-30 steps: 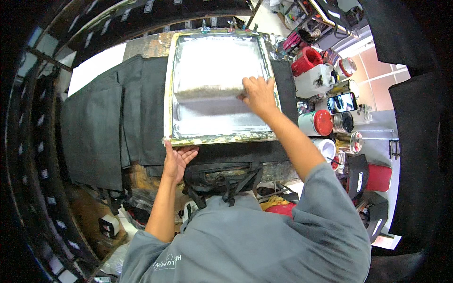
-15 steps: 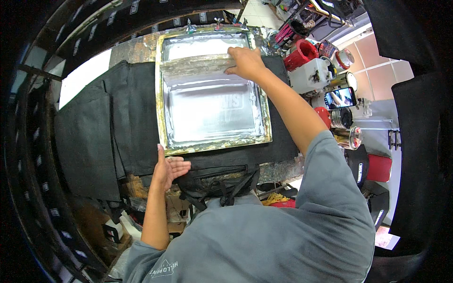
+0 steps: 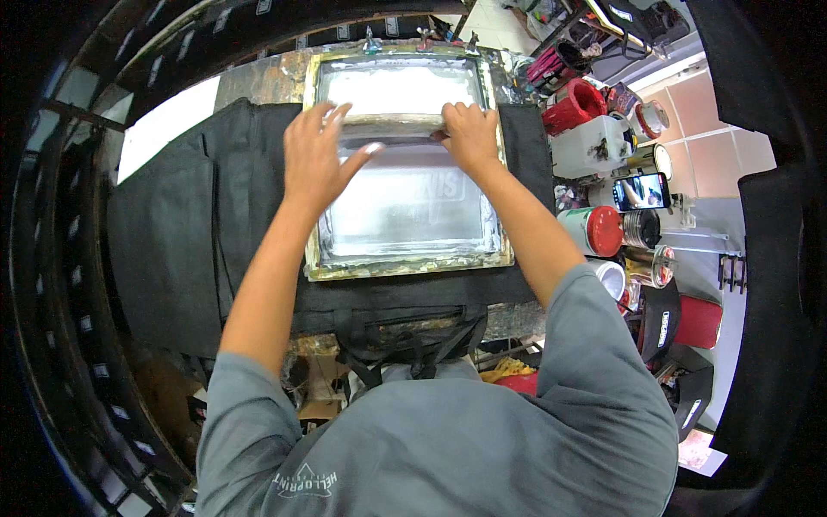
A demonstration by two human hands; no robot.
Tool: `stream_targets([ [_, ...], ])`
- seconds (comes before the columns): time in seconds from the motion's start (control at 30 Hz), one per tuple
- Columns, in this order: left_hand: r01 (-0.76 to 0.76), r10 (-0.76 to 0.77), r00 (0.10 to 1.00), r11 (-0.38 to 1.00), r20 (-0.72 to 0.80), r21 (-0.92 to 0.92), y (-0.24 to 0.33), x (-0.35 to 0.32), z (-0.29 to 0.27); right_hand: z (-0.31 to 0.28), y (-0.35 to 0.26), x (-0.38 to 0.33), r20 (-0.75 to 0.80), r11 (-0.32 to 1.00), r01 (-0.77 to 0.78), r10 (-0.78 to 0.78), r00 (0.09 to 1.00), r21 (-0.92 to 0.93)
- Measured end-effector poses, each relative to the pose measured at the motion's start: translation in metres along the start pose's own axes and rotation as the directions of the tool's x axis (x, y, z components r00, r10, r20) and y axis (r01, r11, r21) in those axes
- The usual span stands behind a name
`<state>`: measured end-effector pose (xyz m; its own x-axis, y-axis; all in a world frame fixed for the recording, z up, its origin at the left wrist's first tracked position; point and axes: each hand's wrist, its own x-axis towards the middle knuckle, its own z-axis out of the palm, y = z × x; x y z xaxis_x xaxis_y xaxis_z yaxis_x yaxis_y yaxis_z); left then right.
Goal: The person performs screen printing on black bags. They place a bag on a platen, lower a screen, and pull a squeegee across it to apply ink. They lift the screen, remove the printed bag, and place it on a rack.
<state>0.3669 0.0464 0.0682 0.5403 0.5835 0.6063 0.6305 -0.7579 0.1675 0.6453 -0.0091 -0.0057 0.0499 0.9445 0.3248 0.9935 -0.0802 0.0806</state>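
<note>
A screen-printing frame (image 3: 405, 267) with a wooden rim and pale, ink-smeared mesh lies on a black fabric bag (image 3: 530, 164). A wide squeegee (image 3: 392, 127) lies across the far part of the mesh. My right hand (image 3: 472, 138) is closed round the squeegee's right end, fingers over its top edge. At its left end, my left hand (image 3: 317, 159) hovers with thumb and fingers apart, slightly blurred; whether its fingertips touch the squeegee I cannot tell. Pale lettering shows faintly through the mesh below the squeegee.
Clamps (image 3: 424, 39) hold the frame's far edge to the stained worktable (image 3: 263, 82). More black fabric (image 3: 164, 233) spreads out on the left. Along the right stand a red pot (image 3: 575, 105), a white container (image 3: 590, 146), a phone (image 3: 642, 191) and several cans and jars.
My left hand has risen from the frame's near left corner to the squeegee's left end. My right hand stays at the squeegee's right end, its fingers now curled more tightly. The view has shifted slightly.
</note>
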Motion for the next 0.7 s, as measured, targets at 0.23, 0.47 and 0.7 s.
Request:
stream_targets([
  [0.23, 0.009, -0.061, 0.931, 0.989, 0.361, 0.145, -0.024, -0.007, 0.076, 0.004, -0.002, -0.021, -0.04, 0.999, 0.045, -0.044, 0.998, 0.015],
  [0.47, -0.011, -0.022, 0.951, 0.994, 0.307, 0.106, -0.015, -0.04, 0.066, -0.012, -0.014, -0.053, 0.037, 0.997, 0.035, -0.037, 0.999, 0.066],
  [0.7, -0.045, 0.012, 0.964, 0.992, 0.267, 0.119, 0.004, -0.078, 0.045, -0.034, -0.033, -0.095, 0.048, 0.997, 0.021, -0.025, 0.999, 0.079],
])
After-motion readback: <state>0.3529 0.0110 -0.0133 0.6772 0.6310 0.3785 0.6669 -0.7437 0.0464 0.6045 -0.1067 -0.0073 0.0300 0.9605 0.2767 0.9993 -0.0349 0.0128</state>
